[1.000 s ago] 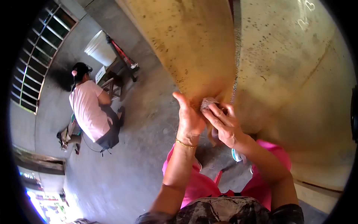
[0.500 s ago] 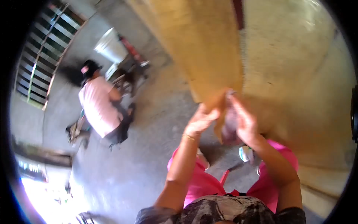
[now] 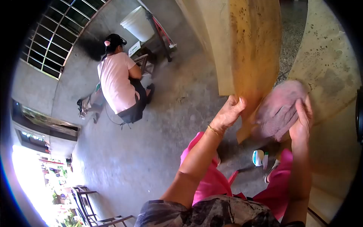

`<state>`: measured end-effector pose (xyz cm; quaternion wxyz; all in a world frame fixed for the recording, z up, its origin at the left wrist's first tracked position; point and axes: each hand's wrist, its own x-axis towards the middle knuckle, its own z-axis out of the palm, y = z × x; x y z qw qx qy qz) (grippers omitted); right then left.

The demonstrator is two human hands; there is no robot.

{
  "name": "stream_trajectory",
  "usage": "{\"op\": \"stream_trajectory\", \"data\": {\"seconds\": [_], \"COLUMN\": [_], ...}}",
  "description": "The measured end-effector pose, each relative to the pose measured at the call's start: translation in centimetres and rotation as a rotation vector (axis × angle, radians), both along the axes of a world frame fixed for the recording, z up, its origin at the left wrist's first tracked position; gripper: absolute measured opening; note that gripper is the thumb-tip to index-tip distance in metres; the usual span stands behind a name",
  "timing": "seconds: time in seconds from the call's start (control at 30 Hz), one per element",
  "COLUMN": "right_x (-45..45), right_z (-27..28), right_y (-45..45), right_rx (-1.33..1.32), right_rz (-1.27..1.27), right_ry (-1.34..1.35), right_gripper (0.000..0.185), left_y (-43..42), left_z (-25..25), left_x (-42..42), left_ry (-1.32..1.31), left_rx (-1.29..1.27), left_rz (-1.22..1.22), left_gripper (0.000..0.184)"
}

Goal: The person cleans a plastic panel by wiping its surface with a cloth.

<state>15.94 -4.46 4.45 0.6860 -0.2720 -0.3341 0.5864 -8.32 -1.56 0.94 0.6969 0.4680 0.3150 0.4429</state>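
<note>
A long yellow-brown sheet [image 3: 255, 49] with dark specks hangs down in front of me. My left hand [image 3: 230, 111] pinches its lower part at the edge, thumb up. My right hand [image 3: 302, 119] is closed on a crumpled pinkish-grey cloth [image 3: 280, 108], held just right of the sheet's lower end. Behind the cloth, a wider yellowish speckled surface [image 3: 325, 64] spreads to the right. Whether it joins the sheet, I cannot tell.
A person in a pink shirt [image 3: 119, 81] squats at the left by a small wooden stool [image 3: 141, 62]. Beyond stands a white bucket [image 3: 138, 24]. A white bottle [image 3: 258, 157] is near my feet on the concrete floor [image 3: 124, 159]. A dark frame [image 3: 85, 206] stands lower left.
My hands were close together with the cloth between them. Now they are apart: the right has moved right with the cloth, while the left holds the sheet. The whole view has shifted.
</note>
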Motion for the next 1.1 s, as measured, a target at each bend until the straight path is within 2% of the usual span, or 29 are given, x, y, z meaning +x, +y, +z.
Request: {"op": "stream_trajectory", "data": {"seconds": [0.03, 0.1, 0.13, 0.17, 0.2, 0.23, 0.27, 0.3, 0.4, 0.5, 0.57, 0.6, 0.63, 0.7, 0.77, 0.83, 0.87, 0.9, 0.97, 1.0, 1.03, 1.07, 1.1], "right_x": [-0.1, -0.4, -0.5, -1.3, -1.9, -2.2, -2.0, -1.7, -0.5, -0.5, -0.6, -0.2, 0.2, 0.4, 0.6, 0.8, 0.6, 0.4, 0.2, 0.1, 0.5, 1.3, 0.6], "right_z": [0.4, -4.6, -6.2, -7.3, -6.6, -5.7, -5.4, -5.1, -4.3, -3.6, -4.3, -5.5, -6.2, -6.5, -6.8, -6.9, -6.4, -5.9, -4.3, -3.4, -3.7, -4.1, -3.7], "right_y": [-0.1, -0.5, -0.7, -1.2, -1.5, -1.5, -1.3, -1.0, -0.4, -0.7, -0.7, -0.4, -0.1, -0.1, -0.1, -0.1, -0.2, -0.3, -0.6, -0.8, -1.0, -1.5, -1.8], "right_rx": [-0.045, -0.350, -0.288, -0.254, -0.257, -0.260, -0.276, -0.291, -0.222, -0.234, -0.244, -0.227, -0.211, -0.222, -0.229, -0.177, -0.195, -0.198, -0.005, 0.030, 0.028, 0.049, 0.177], "right_rz": [-0.027, 0.045, 0.242, 0.280, 0.301, 0.327, 0.314, 0.303, 0.310, 0.327, 0.355, 0.425, 0.494, 0.515, 0.536, 0.462, 0.380, 0.387, 0.263, 0.164, 0.171, 0.153, 0.123], "right_ry": [0.062, -0.047, -0.134, -0.075, -0.070, -0.066, 0.000, 0.067, 0.188, 0.185, 0.185, 0.212, 0.240, 0.264, 0.289, 0.278, 0.286, 0.286, 0.168, 0.016, 0.014, -0.446, -0.804], "right_gripper": [0.028, 0.027, 0.021, 0.017, 0.015, 0.013, 0.014, 0.014, 0.021, 0.027, 0.031, 0.036, 0.042, 0.042, 0.043, 0.043, 0.044, 0.044, 0.040, 0.038, 0.038, 0.038, 0.038], "left_y": [0.2, 0.5, 0.5, 0.5, 0.4, 0.4, 0.4, 0.3, 0.1, -0.7, -1.2, -0.9, -1.0, -1.2, -0.8, -0.8, -1.0, -0.9, -0.9, -1.1, -1.2, -1.5, -1.7], "left_z": [-0.2, -0.9, -0.8, -0.7, 0.2, 0.3, 0.5, 0.2, 0.1, 2.0, 3.5, 3.8, 4.1, 4.1, 3.1, 3.0, 3.6, 3.2, 2.5, 2.4, 2.4, 2.7, 3.0], "left_x": [-0.1, -0.2, 0.5, 1.1, 3.2, 3.4, 3.5, 2.3, 0.9, 1.0, 1.5, 1.0, 1.1, 1.4, 1.2, 1.3, 1.7, 2.0, 2.4, 2.5, 2.8, 3.4, 4.0], "left_ry": [-0.004, -0.016, -0.021, -0.026, -0.049, -0.064, -0.069, -0.001, 0.127, 0.143, 0.061, 0.062, 0.060, 0.028, 0.075, 0.079, -0.018, -0.017, -0.094, -0.121, -0.158, -0.177, -0.197], "left_rx": [-0.012, -0.011, -0.010, -0.008, 0.173, 0.261, 0.347, 0.288, 0.256, 0.225, 0.257, 0.151, 0.147, 0.225, 0.203, 0.107, 0.220, 0.218, 0.181, 0.168, 0.135, 0.118, 0.101], "left_rz": [0.003, 0.009, 0.011, 0.014, 0.244, 0.366, 0.492, 0.331, 0.177, 0.121, 0.054, -0.081, -0.071, -0.039, -0.106, -0.116, -0.060, -0.053, -0.043, -0.036, -0.021, -0.014, -0.006], "left_gripper": [0.105, 0.104, 0.104, 0.104, 0.074, 0.068, 0.070, 0.069, 0.067, 0.067, 0.062, 0.059, 0.059, 0.060, 0.063, 0.068, 0.073, 0.073, 0.074, 0.075, 0.077, 0.078, 0.079]}}
